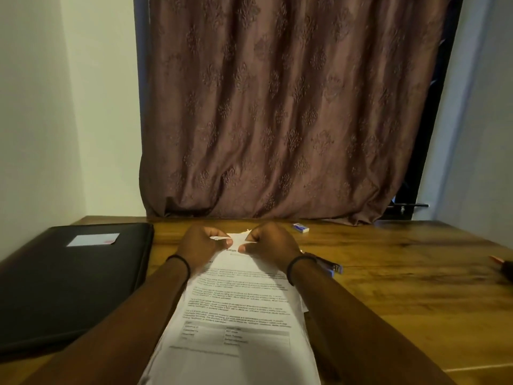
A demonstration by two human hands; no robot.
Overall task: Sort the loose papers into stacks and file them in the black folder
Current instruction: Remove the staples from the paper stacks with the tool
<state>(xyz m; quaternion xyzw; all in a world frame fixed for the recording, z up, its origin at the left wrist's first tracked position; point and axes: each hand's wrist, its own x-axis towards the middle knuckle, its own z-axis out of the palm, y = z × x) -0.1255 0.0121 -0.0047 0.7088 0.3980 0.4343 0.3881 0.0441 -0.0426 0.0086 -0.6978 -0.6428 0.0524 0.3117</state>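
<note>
A stack of printed white papers [236,315] lies on the wooden table [402,287] in front of me, running from the near edge toward the curtain. My left hand [201,247] and my right hand [270,244] both pinch the far top edge of the stack, thumbs on the sheet, and the paper crumples between them. The black folder [69,284] lies closed to the left of the stack, with a pale label on its cover.
A small white and blue eraser [300,227] lies near the curtain [277,107]. A stapler-like blue and metal item [330,266] sits just right of my right wrist. A red and dark object [502,266] shows at the right edge.
</note>
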